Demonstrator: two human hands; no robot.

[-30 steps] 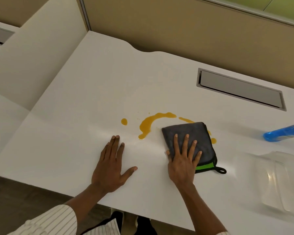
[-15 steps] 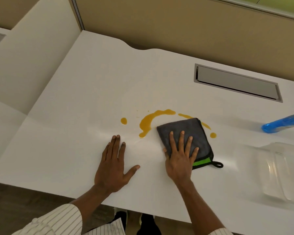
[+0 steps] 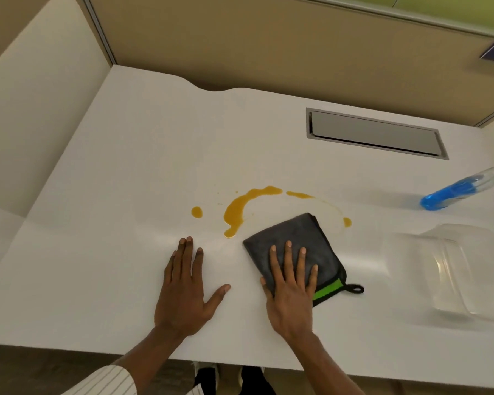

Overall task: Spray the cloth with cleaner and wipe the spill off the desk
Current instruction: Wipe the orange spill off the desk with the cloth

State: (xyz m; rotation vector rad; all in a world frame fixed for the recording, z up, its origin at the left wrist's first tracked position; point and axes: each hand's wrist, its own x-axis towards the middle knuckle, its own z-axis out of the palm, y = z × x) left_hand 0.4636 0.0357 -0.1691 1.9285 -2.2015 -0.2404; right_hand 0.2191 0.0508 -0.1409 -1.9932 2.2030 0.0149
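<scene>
Pressing flat, fingers spread, right hand (image 3: pixel 290 292) pins grey cloth (image 3: pixel 294 246) to desk (image 3: pixel 97 252); orange spill (image 3: pixel 236 212) arcs just beyond & left of fingertips. Left hand (image 3: pixel 187 289) open, empty, w/ spill equally near.

You are looking through a single head-worn camera, facing forward and steeply down over the table (image 3: pixel 126 172). It is sitting close above the near edge. No second view is sharing the scene.
</scene>
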